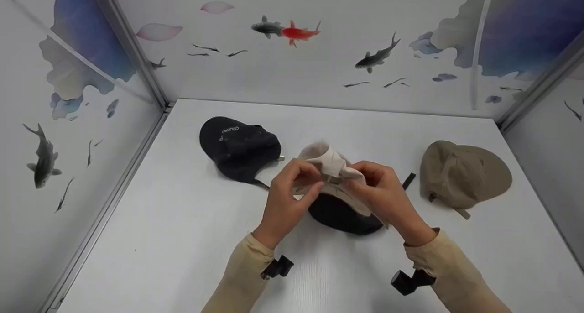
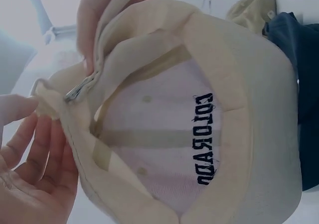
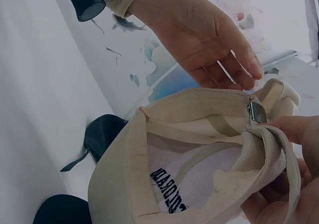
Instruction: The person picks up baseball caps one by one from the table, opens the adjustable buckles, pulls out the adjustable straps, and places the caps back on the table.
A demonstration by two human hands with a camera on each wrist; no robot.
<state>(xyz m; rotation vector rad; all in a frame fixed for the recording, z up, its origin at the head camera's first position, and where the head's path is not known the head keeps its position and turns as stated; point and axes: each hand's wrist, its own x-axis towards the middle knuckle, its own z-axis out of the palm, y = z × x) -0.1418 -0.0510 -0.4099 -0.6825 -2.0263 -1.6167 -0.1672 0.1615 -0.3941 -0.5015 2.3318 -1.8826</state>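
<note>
A cream cap is held up over the middle of the table, its opening turned toward me. Dark COLORADO stitching shows inside its front. At the back of the cap is a strap with a metal buckle. My left hand pinches the strap area near the buckle between thumb and fingers. On the other side, my right hand grips the strap and band. Just below the cream cap lies a black cap, partly hidden by it.
A navy cap lies at the back left of the white table. To the right rests an olive-brown cap with its strap sticking out. A black strap end shows beside my right hand. Printed panels wall the table.
</note>
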